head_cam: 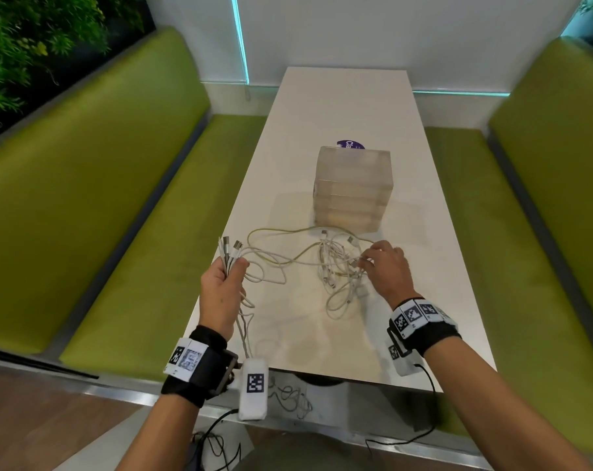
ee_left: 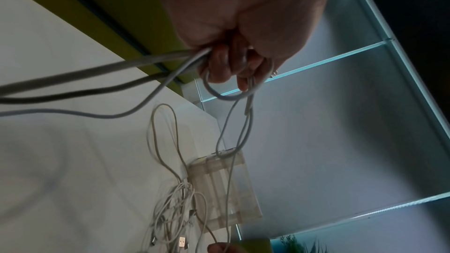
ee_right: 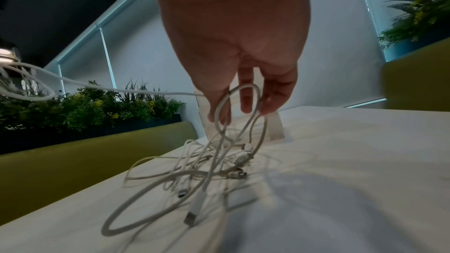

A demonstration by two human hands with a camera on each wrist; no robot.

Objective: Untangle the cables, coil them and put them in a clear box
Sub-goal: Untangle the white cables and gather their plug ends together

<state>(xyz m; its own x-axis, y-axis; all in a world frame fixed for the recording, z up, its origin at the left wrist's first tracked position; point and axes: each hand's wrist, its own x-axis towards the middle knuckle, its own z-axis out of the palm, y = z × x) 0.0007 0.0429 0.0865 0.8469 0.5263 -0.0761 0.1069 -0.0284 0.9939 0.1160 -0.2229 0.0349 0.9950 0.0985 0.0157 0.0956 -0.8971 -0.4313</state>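
A tangle of white cables (head_cam: 339,270) lies on the white table (head_cam: 339,107), with one yellowish cable (head_cam: 281,231) looping through it. My left hand (head_cam: 233,266) is raised at the table's left edge and grips a bundle of several cable ends, their plugs (head_cam: 229,248) sticking up. In the left wrist view the fingers (ee_left: 219,64) curl round these cables. My right hand (head_cam: 366,261) reaches into the tangle from the right and pinches a loop of white cable (ee_right: 243,91) just above the table. A stack of clear boxes (head_cam: 352,188) stands just behind the tangle.
Green upholstered benches (head_cam: 118,198) run along both long sides of the table. A purple sticker (head_cam: 351,144) shows behind the boxes. Loose cable ends hang off the near table edge (head_cam: 288,396). Plants (head_cam: 23,39) stand behind the left bench.
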